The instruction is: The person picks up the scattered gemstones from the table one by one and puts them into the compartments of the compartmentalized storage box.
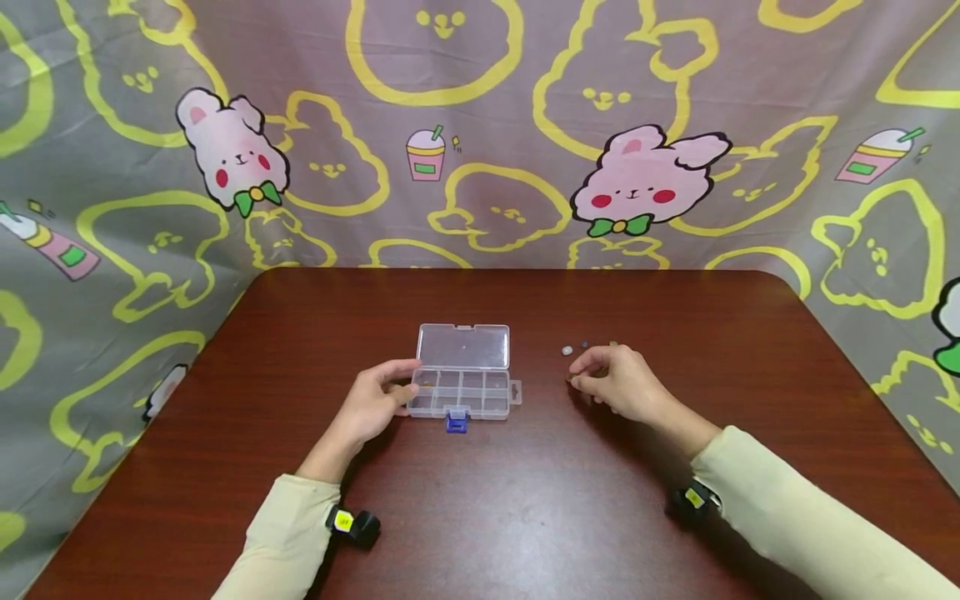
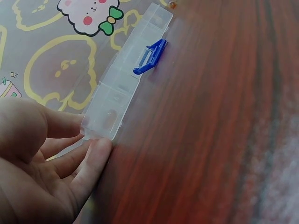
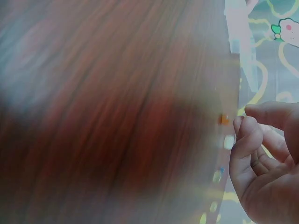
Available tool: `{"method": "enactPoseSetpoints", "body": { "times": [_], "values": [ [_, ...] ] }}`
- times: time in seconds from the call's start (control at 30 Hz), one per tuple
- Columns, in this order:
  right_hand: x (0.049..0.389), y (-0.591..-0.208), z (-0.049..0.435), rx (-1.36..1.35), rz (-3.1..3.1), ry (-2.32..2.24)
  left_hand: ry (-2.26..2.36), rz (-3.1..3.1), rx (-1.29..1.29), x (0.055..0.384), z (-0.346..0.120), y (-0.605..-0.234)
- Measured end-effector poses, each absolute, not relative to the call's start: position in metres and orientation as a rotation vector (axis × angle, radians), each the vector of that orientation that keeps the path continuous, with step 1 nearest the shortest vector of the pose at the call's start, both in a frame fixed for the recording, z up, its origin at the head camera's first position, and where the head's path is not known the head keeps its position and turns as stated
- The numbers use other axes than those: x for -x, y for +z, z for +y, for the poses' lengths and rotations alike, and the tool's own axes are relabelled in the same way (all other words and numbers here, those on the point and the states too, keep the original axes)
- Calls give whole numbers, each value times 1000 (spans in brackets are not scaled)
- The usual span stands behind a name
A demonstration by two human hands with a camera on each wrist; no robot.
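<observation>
A clear plastic compartment box (image 1: 460, 403) stands on the table with its lid (image 1: 463, 347) raised and a blue latch (image 1: 457, 422) at the front. My left hand (image 1: 377, 399) grips the box's left end between thumb and fingers. A small orange piece (image 1: 426, 384) shows in a left compartment. To the right of the box, my right hand (image 1: 621, 385) is low over the table with bent fingers. Its fingertips are beside a small orange stone (image 3: 224, 119), and I see nothing clearly held. A whitish stone (image 1: 567, 351) lies just beyond them.
Past the right hand lie a small blue stone (image 1: 585, 344) and a tan one (image 1: 613, 343); several more pale stones (image 3: 217, 176) line up in the right wrist view. A patterned curtain (image 1: 480, 133) surrounds the back and sides of the brown table (image 1: 480, 517).
</observation>
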State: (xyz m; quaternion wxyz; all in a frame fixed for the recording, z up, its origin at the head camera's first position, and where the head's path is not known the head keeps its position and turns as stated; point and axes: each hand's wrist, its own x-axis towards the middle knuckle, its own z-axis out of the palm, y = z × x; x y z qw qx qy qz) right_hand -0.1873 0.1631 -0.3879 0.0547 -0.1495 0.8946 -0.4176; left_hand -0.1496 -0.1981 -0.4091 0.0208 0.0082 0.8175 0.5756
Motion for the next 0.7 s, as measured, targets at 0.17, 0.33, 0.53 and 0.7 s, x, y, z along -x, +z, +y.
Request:
{"method": "enactPoseSetpoints", "body": {
  "times": [0.17,0.33,0.53,0.7],
  "values": [
    [189,-386,147,533,2697,-1306,1799,2531,-28,149,-199,-408],
    [190,-384,132,608,2681,-1318,1814,2527,-31,147,-198,-408],
    [191,-381,116,647,2679,-1303,1824,2527,-25,148,-198,-409],
    [191,-378,103,679,2681,-1287,1822,2535,-37,148,-198,-410]
  ]
}}
